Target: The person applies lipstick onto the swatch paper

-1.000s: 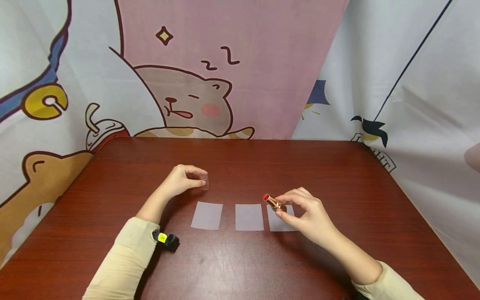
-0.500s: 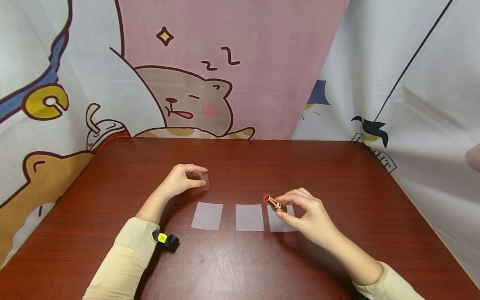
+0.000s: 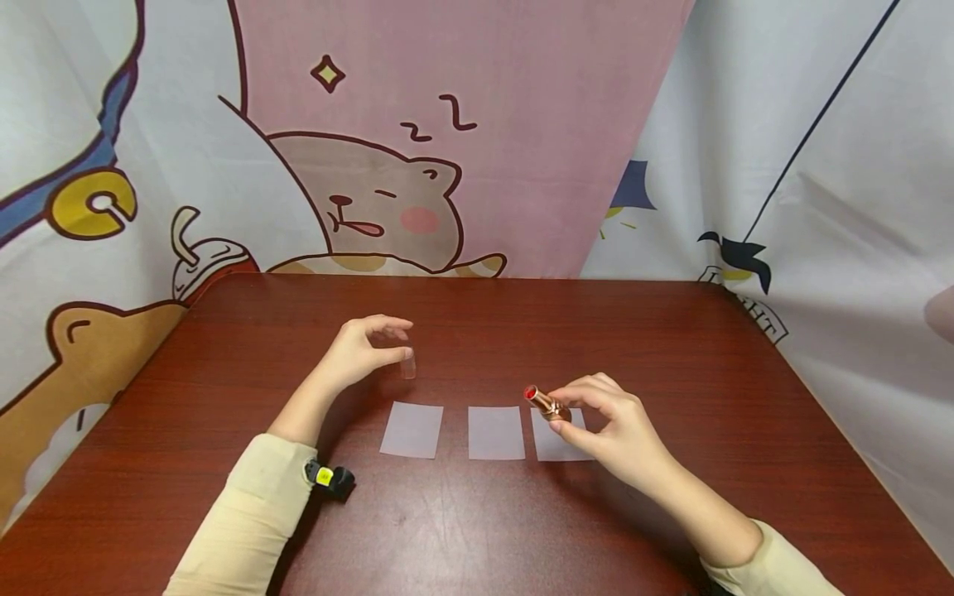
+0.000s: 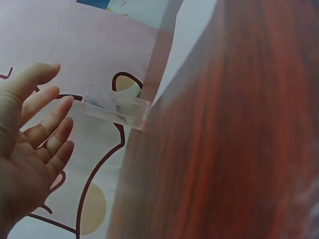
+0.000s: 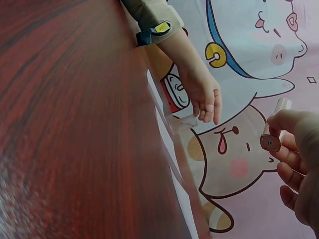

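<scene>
Basically, the lipstick [image 3: 546, 403] was a short tube with a shiny copper-gold metal barrel and a red bullet showing at its tip, which pointed left and slightly away from the person. It sat pinched in the right hand [image 3: 607, 430], thumb and fingers curled round the barrel, held just above the rightmost of three paper slips. In the right wrist view only the round end of the tube showed between the fingertips, probably its base, but the blur made that hard to call.

The clear cap [image 3: 407, 363] was a small see-through plastic sleeve, boxy, glossy, standing upright on the table [image 3: 477, 530] just behind the left slip [image 3: 411, 430]. The left hand [image 3: 358, 352] was released, fingers spread and relaxed, just beside the cap; the left wrist view showed a gap between fingertips and cap, so not touching.

The three slips were thin, matte, pale lavender-white rectangles lying flat in a row: left slip, middle slip [image 3: 495, 432], and right slip [image 3: 555, 439] partly covered by the right hand. The table was dark red-brown wood grain, smooth with a faint sheen. Both sleeves were soft beige knit; the left cuff carried a small black clip with a yellow tag [image 3: 328, 477]. A cartoon-printed fabric backdrop [image 3: 462, 132] hung behind, pink and white.
</scene>
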Demonstrator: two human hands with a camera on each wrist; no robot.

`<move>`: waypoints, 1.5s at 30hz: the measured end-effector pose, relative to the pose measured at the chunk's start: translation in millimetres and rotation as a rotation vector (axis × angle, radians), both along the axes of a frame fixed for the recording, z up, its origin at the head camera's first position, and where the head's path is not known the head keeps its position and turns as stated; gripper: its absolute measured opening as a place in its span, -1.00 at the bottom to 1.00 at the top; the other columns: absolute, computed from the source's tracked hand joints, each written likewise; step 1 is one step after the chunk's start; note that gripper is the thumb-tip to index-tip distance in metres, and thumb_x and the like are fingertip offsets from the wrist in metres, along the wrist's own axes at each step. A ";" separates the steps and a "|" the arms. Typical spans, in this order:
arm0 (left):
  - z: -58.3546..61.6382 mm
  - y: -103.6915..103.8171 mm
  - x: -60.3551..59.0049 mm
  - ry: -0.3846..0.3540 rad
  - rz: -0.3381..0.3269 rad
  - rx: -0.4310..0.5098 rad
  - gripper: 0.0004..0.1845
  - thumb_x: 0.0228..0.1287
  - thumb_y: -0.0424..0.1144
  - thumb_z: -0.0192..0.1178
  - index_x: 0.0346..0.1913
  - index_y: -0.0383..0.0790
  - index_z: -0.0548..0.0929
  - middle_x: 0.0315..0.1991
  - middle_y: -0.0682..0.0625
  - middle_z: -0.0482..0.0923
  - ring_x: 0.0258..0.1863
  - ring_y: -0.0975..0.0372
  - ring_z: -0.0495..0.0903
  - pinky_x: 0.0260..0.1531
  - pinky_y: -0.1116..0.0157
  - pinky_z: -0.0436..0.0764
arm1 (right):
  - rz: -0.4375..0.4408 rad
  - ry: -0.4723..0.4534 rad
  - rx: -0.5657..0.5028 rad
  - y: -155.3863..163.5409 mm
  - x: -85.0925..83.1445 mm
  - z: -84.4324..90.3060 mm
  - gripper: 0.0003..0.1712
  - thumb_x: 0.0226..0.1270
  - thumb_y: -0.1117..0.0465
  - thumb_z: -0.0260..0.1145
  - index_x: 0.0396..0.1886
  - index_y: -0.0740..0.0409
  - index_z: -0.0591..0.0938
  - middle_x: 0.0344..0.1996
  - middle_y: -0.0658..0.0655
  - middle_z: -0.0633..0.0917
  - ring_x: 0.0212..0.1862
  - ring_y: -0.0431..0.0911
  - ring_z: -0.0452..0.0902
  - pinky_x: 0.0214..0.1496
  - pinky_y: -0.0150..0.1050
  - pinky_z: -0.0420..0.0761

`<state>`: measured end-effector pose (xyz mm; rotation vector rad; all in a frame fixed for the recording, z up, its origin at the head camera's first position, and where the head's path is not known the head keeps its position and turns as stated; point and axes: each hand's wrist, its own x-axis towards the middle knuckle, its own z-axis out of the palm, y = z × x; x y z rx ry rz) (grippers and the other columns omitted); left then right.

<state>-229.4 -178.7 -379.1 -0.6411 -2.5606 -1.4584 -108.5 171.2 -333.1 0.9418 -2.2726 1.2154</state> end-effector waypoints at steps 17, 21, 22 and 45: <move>46.5 27.8 33.4 0.039 -0.011 0.123 -0.66 0.10 -0.47 0.33 -0.01 -0.41 0.64 -0.14 -0.26 0.62 -0.11 0.05 0.53 -0.06 0.09 0.45 | -0.007 -0.008 0.003 0.3 -2.1 -4.5 -0.62 -0.18 0.57 0.51 -0.28 0.25 0.70 -0.35 0.06 0.69 -0.26 -0.08 0.52 -0.23 -0.26 0.54; 56.1 34.5 41.3 0.030 -0.026 0.137 -0.66 0.11 -0.48 0.32 0.00 -0.42 0.63 -0.13 -0.26 0.62 -0.09 0.06 0.53 -0.05 0.10 0.44 | -0.008 -0.013 0.004 0.5 -2.3 -4.9 -0.62 -0.17 0.56 0.51 -0.27 0.24 0.70 -0.35 0.06 0.69 -0.26 -0.09 0.52 -0.23 -0.25 0.54; 57.2 35.9 42.5 0.031 -0.031 0.141 -0.66 0.11 -0.48 0.31 0.00 -0.42 0.63 -0.13 -0.26 0.62 -0.09 0.06 0.52 -0.05 0.10 0.44 | -0.007 -0.009 0.003 0.5 -2.3 -4.8 -0.62 -0.17 0.56 0.51 -0.27 0.25 0.70 -0.35 0.06 0.69 -0.26 -0.09 0.52 -0.23 -0.26 0.53; 35.4 68.7 41.9 0.146 -0.234 0.241 -0.59 -0.02 -0.51 0.41 -0.02 -0.34 0.65 -0.25 -0.02 0.66 -0.17 0.11 0.53 -0.09 0.20 0.44 | -0.010 -0.008 -0.007 -0.6 -0.5 -1.8 -0.64 -0.17 0.57 0.51 -0.29 0.29 0.69 -0.37 0.07 0.69 -0.28 -0.06 0.51 -0.21 -0.40 0.48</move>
